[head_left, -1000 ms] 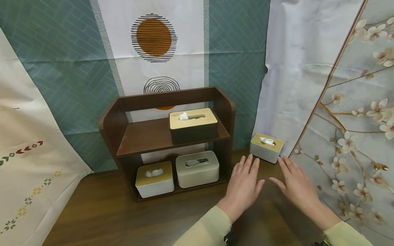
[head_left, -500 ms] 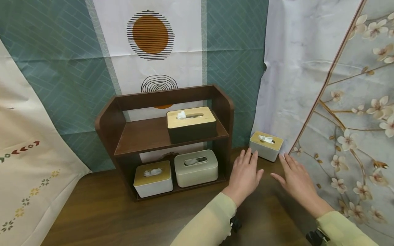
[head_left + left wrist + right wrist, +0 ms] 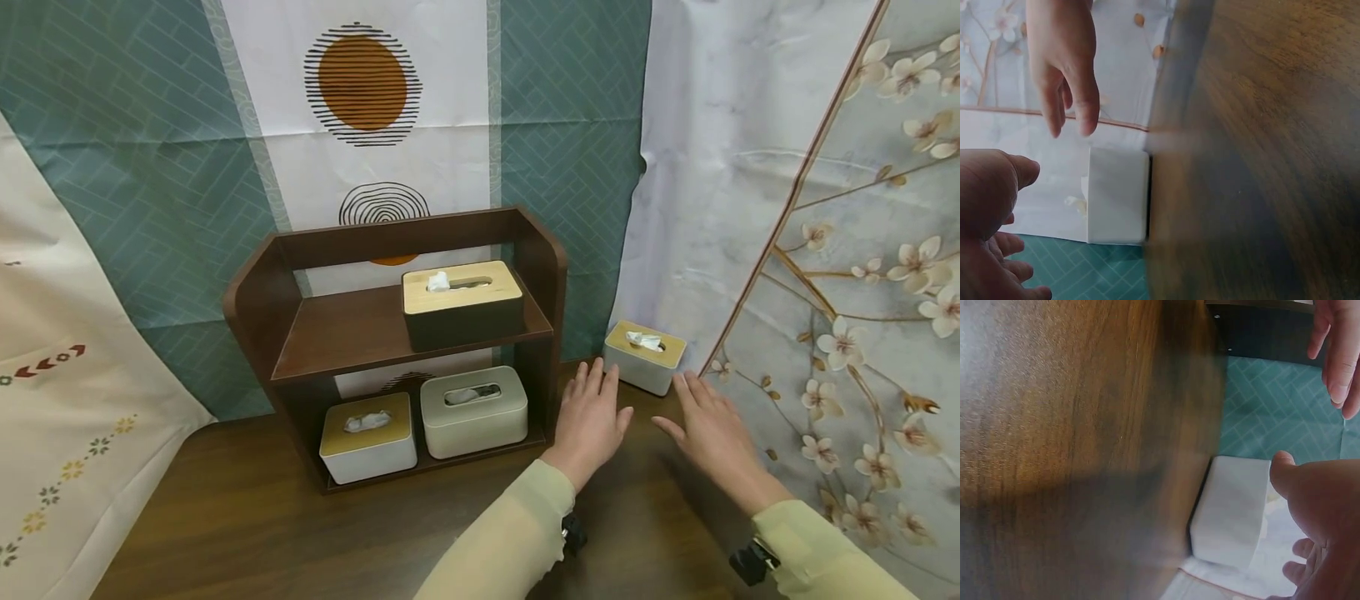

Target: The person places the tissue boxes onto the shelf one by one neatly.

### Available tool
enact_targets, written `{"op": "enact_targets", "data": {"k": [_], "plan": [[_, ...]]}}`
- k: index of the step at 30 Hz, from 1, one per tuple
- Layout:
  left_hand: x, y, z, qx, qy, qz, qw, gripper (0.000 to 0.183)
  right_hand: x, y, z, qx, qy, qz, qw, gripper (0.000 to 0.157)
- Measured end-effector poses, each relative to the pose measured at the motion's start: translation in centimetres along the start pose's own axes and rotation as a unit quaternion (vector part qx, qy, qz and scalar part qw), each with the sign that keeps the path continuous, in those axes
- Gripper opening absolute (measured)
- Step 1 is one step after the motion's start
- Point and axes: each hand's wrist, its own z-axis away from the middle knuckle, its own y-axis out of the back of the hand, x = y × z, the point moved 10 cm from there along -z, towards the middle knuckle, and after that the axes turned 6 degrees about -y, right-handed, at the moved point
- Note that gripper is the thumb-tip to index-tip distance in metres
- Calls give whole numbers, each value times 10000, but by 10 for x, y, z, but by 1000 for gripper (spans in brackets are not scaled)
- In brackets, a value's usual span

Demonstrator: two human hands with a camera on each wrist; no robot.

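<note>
A small tissue box (image 3: pixel 637 369) with a white body, a wooden lid and a tuft of tissue stands on the table near the back right. My left hand (image 3: pixel 588 425) is held out in front of its left side, fingers straight. Off its front right corner is my right hand (image 3: pixel 716 433), fingers also extended and thumb spread. The white side of the box (image 3: pixel 1119 197) shows in the left wrist view, with a gap between it and both hands. In the right wrist view my right thumb (image 3: pixel 1283 474) appears close to the box's edge. Neither hand holds anything.
A dark brown two-tier shelf (image 3: pixel 345 333) stands to the left. Its upper tier bears a black tissue box (image 3: pixel 465 321); below are a white wood-lidded one (image 3: pixel 371 454) and a grey-beige one (image 3: pixel 476 425). Floral cloth (image 3: pixel 847 350) hangs along the right side.
Both hands have edged slightly forward toward the small tissue box, the left more than the right. The head view has shifted a little. The boxes have stayed in place.
</note>
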Motion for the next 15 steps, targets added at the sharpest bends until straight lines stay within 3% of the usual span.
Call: {"op": "enact_targets", "data": {"k": [15], "plan": [[-12,-16,-11,-164,376,231,9989,72,-4,-11,-24,35,94,89,9999,86]]}}
